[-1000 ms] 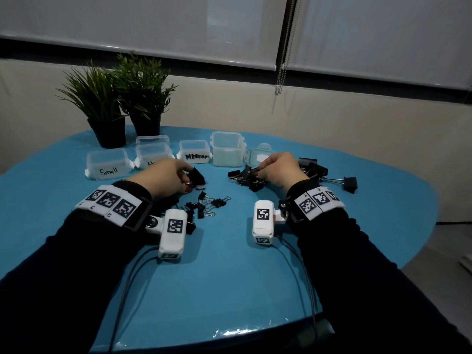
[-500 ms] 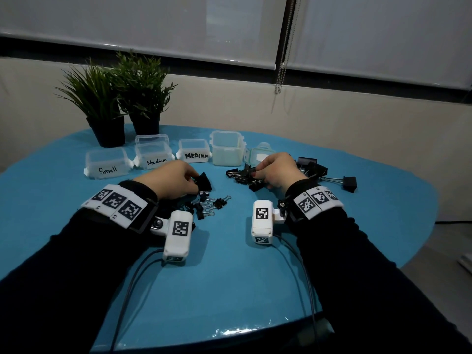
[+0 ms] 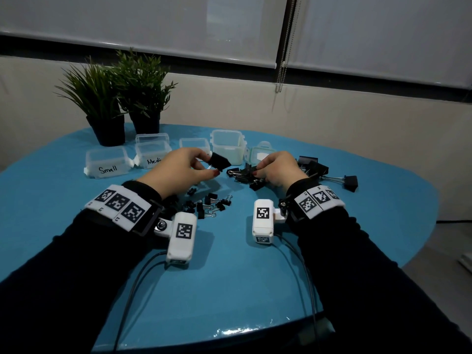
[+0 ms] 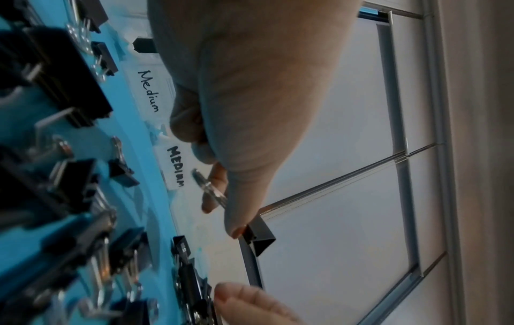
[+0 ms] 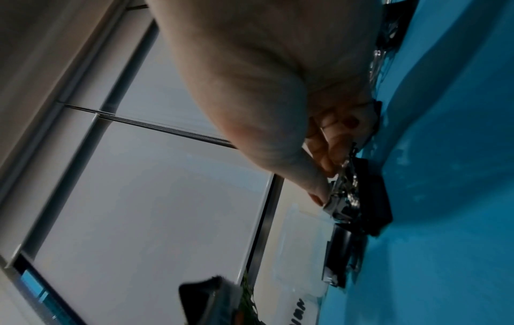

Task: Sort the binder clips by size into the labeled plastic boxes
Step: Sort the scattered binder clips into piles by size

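Head view: left hand (image 3: 181, 172) pinching a medium-looking black binder clip (image 3: 220, 162) by its wire handles, holding it lifted off the blue table (image 3: 229, 272), just short of the boxes. Beyond the knuckles, box marked "Small" (image 3: 107, 166) and box marked "Medium" (image 3: 151, 155); a third labelled box partly hidden behind the fingers. Small clips (image 3: 212, 203) lying scattered under the left wrist. Right hand (image 3: 278, 168) curling down onto the clip pile (image 3: 246, 175), seemingly picking at one.

Left wrist view: thumb and fingers (image 4: 214, 193) gripping the silver handle, black clip body (image 4: 258, 237) hanging past the thumb tip; labels "Medium" (image 4: 150, 92) and "MEDIUM" (image 4: 175, 167) both reading just ahead.

Right wrist view: fingertips (image 5: 319, 193) closing on wire handles of a clip in the pile (image 5: 361, 198); which clip, impossible to tell.

Risks, judging only: dropping into the wrong box through misjudging size; tangled handles dragging neighbours out of the pile; the thin handle pinch slipping and the clip swinging loose.
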A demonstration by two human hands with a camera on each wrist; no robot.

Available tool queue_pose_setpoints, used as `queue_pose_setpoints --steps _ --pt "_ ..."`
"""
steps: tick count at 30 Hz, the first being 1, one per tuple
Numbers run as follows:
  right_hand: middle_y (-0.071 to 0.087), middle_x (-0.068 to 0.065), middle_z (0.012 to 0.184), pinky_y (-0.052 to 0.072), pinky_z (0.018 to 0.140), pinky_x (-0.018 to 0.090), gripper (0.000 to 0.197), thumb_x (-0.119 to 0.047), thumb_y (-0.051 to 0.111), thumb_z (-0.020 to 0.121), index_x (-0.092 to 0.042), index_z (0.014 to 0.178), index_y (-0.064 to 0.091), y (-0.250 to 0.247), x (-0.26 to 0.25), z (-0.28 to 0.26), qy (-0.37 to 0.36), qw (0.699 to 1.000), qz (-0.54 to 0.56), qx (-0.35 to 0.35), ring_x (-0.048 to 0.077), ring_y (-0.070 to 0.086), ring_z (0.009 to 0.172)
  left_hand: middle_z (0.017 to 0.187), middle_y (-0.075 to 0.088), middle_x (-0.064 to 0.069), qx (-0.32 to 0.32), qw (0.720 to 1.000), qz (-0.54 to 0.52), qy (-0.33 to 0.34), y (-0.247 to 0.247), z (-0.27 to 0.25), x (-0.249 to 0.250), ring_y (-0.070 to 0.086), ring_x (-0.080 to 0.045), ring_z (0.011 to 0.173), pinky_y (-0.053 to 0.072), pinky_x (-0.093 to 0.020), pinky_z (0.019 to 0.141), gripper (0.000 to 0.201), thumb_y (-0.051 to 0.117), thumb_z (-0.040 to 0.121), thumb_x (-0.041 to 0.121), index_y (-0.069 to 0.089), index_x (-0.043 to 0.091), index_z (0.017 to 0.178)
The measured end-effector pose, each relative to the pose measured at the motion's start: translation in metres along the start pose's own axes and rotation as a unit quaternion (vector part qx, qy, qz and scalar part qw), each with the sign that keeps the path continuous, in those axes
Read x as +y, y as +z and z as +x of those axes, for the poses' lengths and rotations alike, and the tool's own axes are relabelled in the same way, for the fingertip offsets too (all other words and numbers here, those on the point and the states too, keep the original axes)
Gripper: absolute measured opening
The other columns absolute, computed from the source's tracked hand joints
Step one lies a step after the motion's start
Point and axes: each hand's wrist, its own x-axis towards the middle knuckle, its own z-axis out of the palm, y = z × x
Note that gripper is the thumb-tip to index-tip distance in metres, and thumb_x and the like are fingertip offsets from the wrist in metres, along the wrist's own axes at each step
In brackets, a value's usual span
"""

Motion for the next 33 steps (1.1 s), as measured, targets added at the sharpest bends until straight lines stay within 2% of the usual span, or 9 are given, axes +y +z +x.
queue_pose_setpoints --steps 5,9,13,17,20,23,25,27,33 --pt "0.069 -0.003 0.078 0.046 0.066 0.024 0.016 -0.023 0.081 0.081 -0.020 0.071 0.069 -0.002 -0.013 -0.012 -0.121 0.990 0.059 0.046 0.013 0.063 0.075 0.084 0.070 0.008 0.009 0.997 -0.035 0.073 0.007 -0.005 0.013 0.045 -0.006 0.046 0.041 -0.018 0.046 0.035 0.081 0.080 0.042 0.065 0.035 0.111" --pt "0.074 0.001 0.088 0.048 0.058 0.025 0.040 -0.046 0.075 0.085 -0.010 0.104 0.071 0.001 -0.030 -0.040 -0.148 0.962 0.181 -0.139 0.010 0.063 0.066 0.082 0.070 0.009 0.028 0.995 -0.040 0.092 0.009 -0.005 0.015 0.043 -0.009 0.049 0.041 -0.022 0.050 0.036 0.082 0.078 0.041 0.064 0.036 0.109" --pt "0.075 0.017 0.090 0.053 0.055 0.027 0.039 -0.012 0.079 0.083 -0.002 0.118 0.064 0.006 -0.032 -0.047 -0.143 0.940 0.214 -0.225 0.022 0.071 0.072 0.085 0.068 0.008 0.031 0.994 -0.054 0.090 0.010 -0.004 0.012 0.040 -0.007 0.050 0.039 -0.023 0.054 0.042 0.085 0.073 0.042 0.066 0.035 0.110" --pt "0.074 0.013 0.086 0.044 0.044 0.022 0.033 0.002 0.071 0.085 -0.006 0.115 0.063 -0.006 -0.032 -0.037 -0.107 0.948 0.278 -0.115 0.017 0.064 0.061 0.090 0.058 0.008 0.023 0.996 -0.082 0.039 0.009 -0.004 0.012 0.042 -0.001 0.049 0.041 -0.021 0.054 0.054 0.087 0.069 0.048 0.064 0.036 0.116" --pt "0.070 0.011 0.100 0.044 0.046 0.021 0.036 -0.005 0.070 0.087 -0.015 0.118 0.054 -0.030 -0.020 -0.016 -0.065 0.960 0.266 0.063 0.013 0.060 0.064 0.088 0.059 0.006 0.000 0.994 -0.110 0.024 0.007 -0.008 0.015 0.050 -0.006 0.063 0.045 -0.021 0.057 0.040 0.072 0.084 0.053 0.064 0.035 0.120" --pt "0.059 0.004 0.106 0.055 0.056 0.025 0.034 -0.010 0.067 0.089 -0.018 0.116 0.048 -0.054 0.002 0.005 -0.031 0.953 0.193 0.230 0.016 0.064 0.076 0.101 0.064 0.006 0.003 0.993 -0.122 0.004 0.004 -0.009 0.018 0.053 -0.005 0.075 0.042 -0.019 0.064 0.026 0.047 0.103 0.031 0.067 0.033 0.121" --pt "0.055 0.001 0.102 0.060 0.070 0.034 0.028 -0.007 0.061 0.090 -0.016 0.113 0.049 -0.065 0.015 0.015 -0.007 0.950 0.175 0.258 0.022 0.066 0.086 0.107 0.063 0.006 -0.002 0.990 -0.139 -0.024 0.002 -0.009 0.018 0.052 -0.006 0.086 0.040 -0.024 0.073 0.037 0.039 0.100 0.017 0.070 0.032 0.116" --pt "0.056 0.002 0.106 0.055 0.070 0.028 0.028 -0.002 0.055 0.091 -0.013 0.117 0.055 -0.075 0.025 0.019 0.016 0.955 0.138 0.263 0.021 0.063 0.087 0.107 0.064 0.002 -0.014 0.991 -0.128 -0.038 0.001 -0.009 0.016 0.051 -0.016 0.085 0.040 -0.028 0.073 0.042 0.037 0.097 0.009 0.072 0.029 0.111" --pt "0.068 0.017 0.120 0.052 0.087 0.034 0.025 -0.002 0.055 0.093 0.001 0.114 0.068 -0.091 0.038 0.020 0.083 0.961 -0.022 0.261 0.033 0.064 0.110 0.105 0.068 -0.007 -0.022 0.996 -0.069 -0.048 0.000 -0.006 0.008 0.058 -0.017 0.083 0.046 -0.025 0.060 0.032 0.051 0.096 0.003 0.071 0.023 0.113"
